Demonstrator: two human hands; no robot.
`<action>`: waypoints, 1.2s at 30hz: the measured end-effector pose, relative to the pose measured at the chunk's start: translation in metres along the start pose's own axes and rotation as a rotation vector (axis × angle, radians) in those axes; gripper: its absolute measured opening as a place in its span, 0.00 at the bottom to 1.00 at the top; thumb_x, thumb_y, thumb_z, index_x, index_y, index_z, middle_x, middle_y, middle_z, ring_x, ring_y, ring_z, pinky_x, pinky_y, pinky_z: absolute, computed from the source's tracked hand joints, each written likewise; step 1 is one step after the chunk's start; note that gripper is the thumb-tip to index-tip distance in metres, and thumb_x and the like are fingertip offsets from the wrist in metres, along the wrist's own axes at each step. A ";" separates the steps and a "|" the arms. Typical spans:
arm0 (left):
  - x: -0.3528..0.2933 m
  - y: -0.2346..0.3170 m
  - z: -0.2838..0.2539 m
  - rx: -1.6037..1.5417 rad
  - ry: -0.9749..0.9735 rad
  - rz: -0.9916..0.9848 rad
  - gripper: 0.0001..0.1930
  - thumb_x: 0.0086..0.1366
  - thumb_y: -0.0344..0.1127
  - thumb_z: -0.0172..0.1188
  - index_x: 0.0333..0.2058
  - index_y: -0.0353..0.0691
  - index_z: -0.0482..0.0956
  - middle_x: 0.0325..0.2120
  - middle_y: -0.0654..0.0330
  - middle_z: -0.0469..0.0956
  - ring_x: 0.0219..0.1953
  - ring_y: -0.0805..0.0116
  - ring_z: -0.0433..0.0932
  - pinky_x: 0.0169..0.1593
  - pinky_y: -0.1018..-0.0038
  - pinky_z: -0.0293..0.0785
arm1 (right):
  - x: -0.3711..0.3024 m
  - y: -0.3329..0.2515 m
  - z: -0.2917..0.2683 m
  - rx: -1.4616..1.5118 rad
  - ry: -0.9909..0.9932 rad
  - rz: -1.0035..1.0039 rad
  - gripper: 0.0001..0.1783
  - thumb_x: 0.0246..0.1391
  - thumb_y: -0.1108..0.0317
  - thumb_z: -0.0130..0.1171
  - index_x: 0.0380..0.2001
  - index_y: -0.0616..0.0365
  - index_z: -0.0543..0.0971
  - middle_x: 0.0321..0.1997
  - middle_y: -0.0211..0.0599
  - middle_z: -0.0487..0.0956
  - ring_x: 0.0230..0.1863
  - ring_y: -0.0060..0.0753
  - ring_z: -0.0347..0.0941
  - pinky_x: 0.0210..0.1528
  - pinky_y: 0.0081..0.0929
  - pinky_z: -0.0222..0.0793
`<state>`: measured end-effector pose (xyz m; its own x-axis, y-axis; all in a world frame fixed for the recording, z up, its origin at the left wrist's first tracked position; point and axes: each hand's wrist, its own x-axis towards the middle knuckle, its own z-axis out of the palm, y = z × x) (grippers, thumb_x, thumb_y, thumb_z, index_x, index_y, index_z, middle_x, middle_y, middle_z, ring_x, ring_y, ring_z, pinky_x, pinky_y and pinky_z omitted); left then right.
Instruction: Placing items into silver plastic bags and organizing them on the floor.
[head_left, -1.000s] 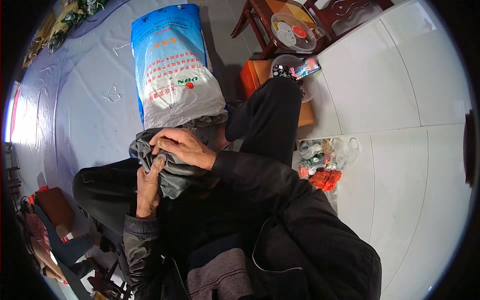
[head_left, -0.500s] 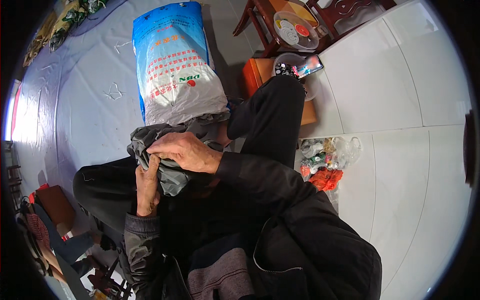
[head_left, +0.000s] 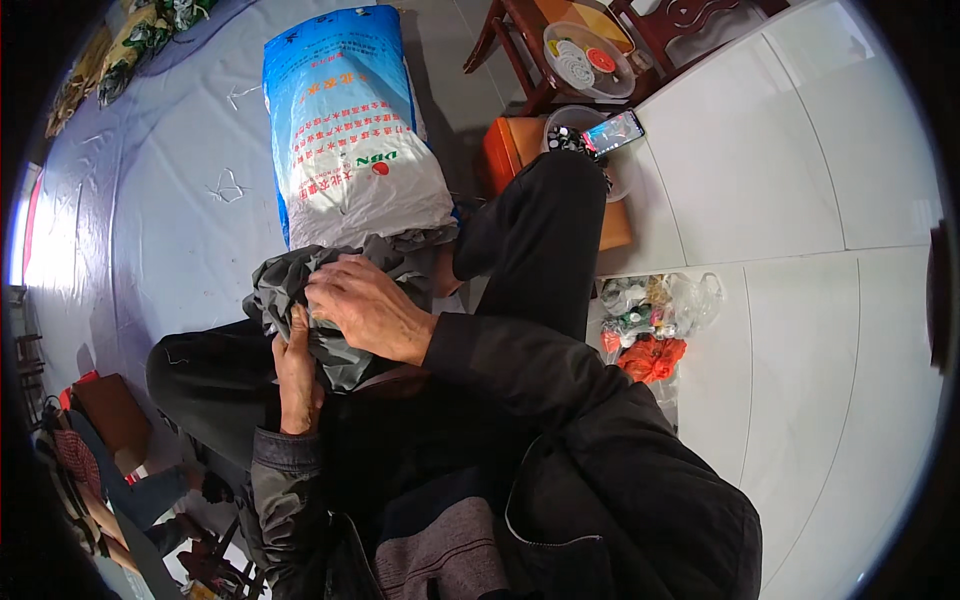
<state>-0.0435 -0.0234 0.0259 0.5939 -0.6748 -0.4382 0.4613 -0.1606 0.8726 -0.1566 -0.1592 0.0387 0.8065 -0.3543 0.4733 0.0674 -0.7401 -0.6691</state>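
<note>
A crumpled dark grey cloth (head_left: 345, 362) lies bunched over my lap. My left hand (head_left: 296, 378) grips its near left side, thumb pointing up and fingers hidden under the folds. Over the top of the bundle, my right hand (head_left: 368, 312) has its fingers curled down into the fabric, close to the left thumb. Whether a smaller thing is pinched between the fingers I cannot make out. The far end of the cloth reaches the near edge of a big blue and white woven sack (head_left: 365, 190), which lies full just beyond my hands.
A pale sheet (head_left: 180, 250) with bits of white thread spreads on the left. At the right stand an orange box (head_left: 505, 155), a tub of dark pieces with a phone (head_left: 612, 132) on it, and a stool with a plastic bowl (head_left: 590, 85). Bagged items (head_left: 655, 320) lie nearer. Another person's leg (head_left: 150, 490) shows lower left.
My right hand has bent its fingers from a flatter pose into a curl and shifted slightly. The bunched cloth has moved a little left, and the phone screen looks different.
</note>
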 end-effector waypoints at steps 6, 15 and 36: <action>0.002 -0.014 0.004 0.049 0.032 0.168 0.22 0.76 0.45 0.54 0.55 0.30 0.75 0.47 0.61 0.79 0.46 0.72 0.76 0.51 0.73 0.72 | -0.001 -0.021 -0.002 -0.570 -0.006 -0.015 0.19 0.53 0.68 0.60 0.47 0.66 0.76 0.50 0.54 0.75 0.58 0.54 0.69 0.63 0.48 0.64; -0.002 -0.011 0.004 0.306 0.101 0.369 0.23 0.77 0.46 0.53 0.48 0.26 0.77 0.37 0.62 0.79 0.37 0.74 0.70 0.41 0.73 0.68 | 0.004 -0.038 -0.004 -0.622 -0.013 0.026 0.20 0.48 0.69 0.59 0.44 0.69 0.77 0.42 0.45 0.71 0.47 0.45 0.67 0.53 0.40 0.67; -0.012 -0.001 0.015 0.713 0.196 0.633 0.20 0.74 0.42 0.57 0.39 0.23 0.78 0.18 0.47 0.75 0.21 0.70 0.64 0.25 0.63 0.63 | -0.009 -0.009 -0.019 -0.552 -0.254 0.041 0.07 0.53 0.70 0.58 0.32 0.59 0.70 0.25 0.40 0.73 0.27 0.43 0.76 0.26 0.40 0.71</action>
<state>-0.0613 -0.0260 0.0336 0.7234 -0.6651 0.1852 -0.4505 -0.2515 0.8566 -0.1759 -0.1601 0.0517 0.9213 -0.2923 0.2565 -0.2267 -0.9396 -0.2563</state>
